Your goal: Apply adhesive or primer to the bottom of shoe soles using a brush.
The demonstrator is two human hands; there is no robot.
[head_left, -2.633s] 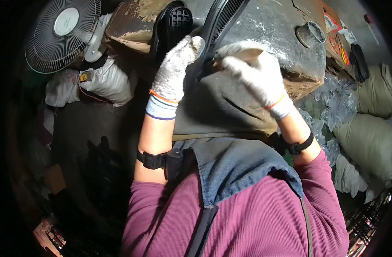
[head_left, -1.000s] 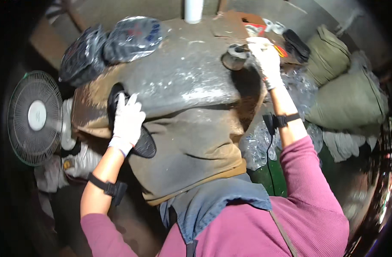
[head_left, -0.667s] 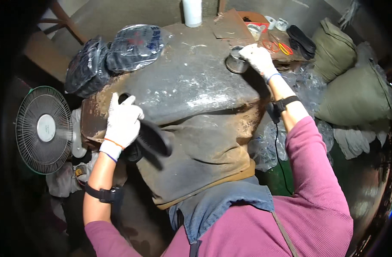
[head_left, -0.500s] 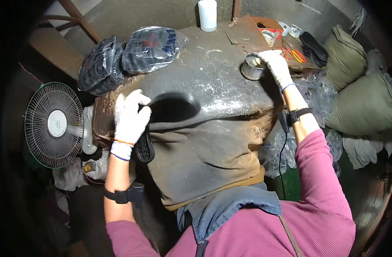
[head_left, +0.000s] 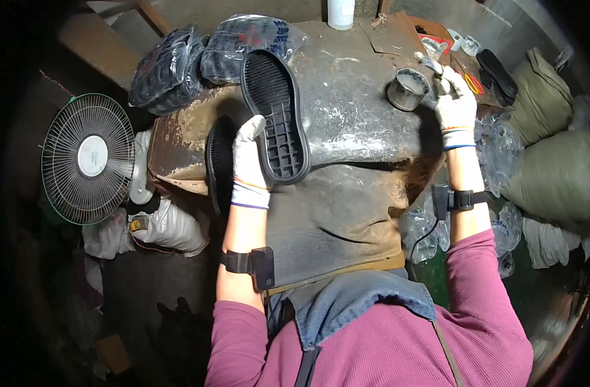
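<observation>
Upright in my gloved left hand [head_left: 248, 155] is a black shoe sole [head_left: 282, 132], its ribbed and gridded inner side facing me. My thumb lies over its left edge. A second black sole [head_left: 221, 164] stands on the other side of this hand, partly hidden by it; whether the fingers grip it too is unclear. My gloved right hand [head_left: 454, 100] is closed on a small brush [head_left: 429, 63], its pale tip pointing up and left. Just left of that hand, a metal cup [head_left: 407, 90] with whitish residue sits on the dark worktop [head_left: 353, 122].
Plastic-wrapped black bundles [head_left: 246, 48] lie at the back left, a white bottle [head_left: 340, 14] at the back. Orange-handled scissors [head_left: 473, 82] and another dark sole [head_left: 498, 77] are at right. A fan [head_left: 92, 158] stands left; green sacks [head_left: 552, 174] stand right.
My left hand has moved right and brought the sole up, turned toward me. My right hand has lifted the brush out of the cup and drawn it to the right.
</observation>
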